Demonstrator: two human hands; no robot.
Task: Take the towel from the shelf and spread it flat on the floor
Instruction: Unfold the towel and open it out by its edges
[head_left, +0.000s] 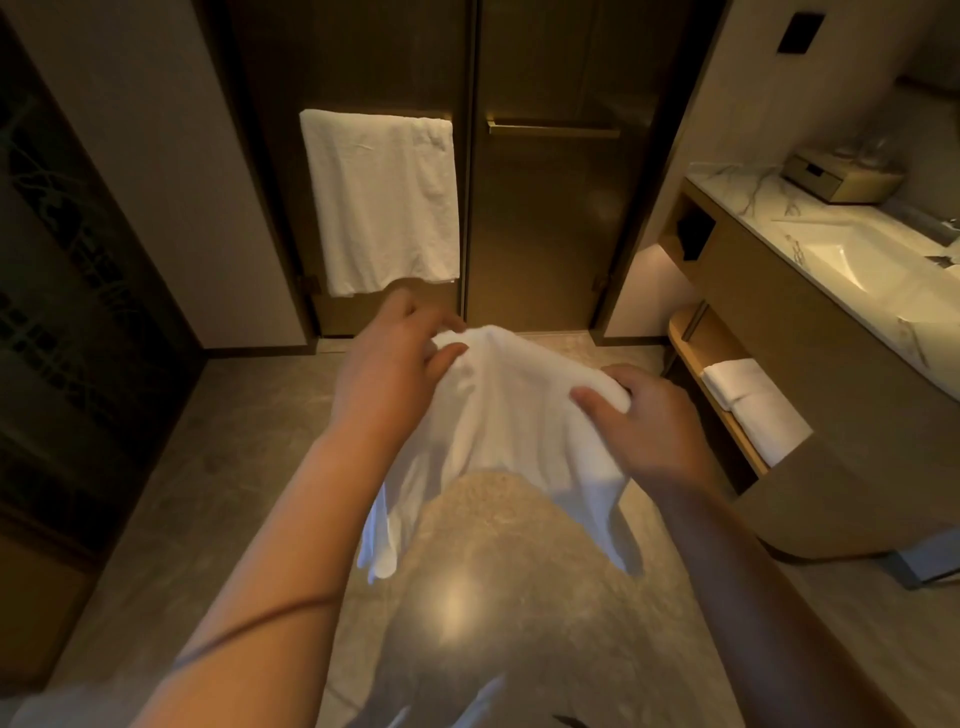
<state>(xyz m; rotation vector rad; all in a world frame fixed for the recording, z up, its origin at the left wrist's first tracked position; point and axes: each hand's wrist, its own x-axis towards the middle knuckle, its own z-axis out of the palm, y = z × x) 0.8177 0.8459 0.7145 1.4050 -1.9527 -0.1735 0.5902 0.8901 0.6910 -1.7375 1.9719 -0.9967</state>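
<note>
A white towel (498, 431) hangs in the air between my two hands, above the glossy stone floor (234, 467). My left hand (387, 371) pinches its top edge on the left. On the right, my right hand (649, 421) grips a bunched part of the top edge. The cloth drapes down in loose folds, its lower corners dangling apart from the floor. The wooden shelf (698, 358) under the vanity is at the right and holds a folded white towel (748, 400).
Another white towel (382, 200) hangs on a bar on the dark glass door ahead. A second glass door with a brass handle (553, 127) stands beside it. The marble vanity with sink (852, 260) and a box (839, 176) fills the right side. A dark patterned panel (62, 291) lines the left.
</note>
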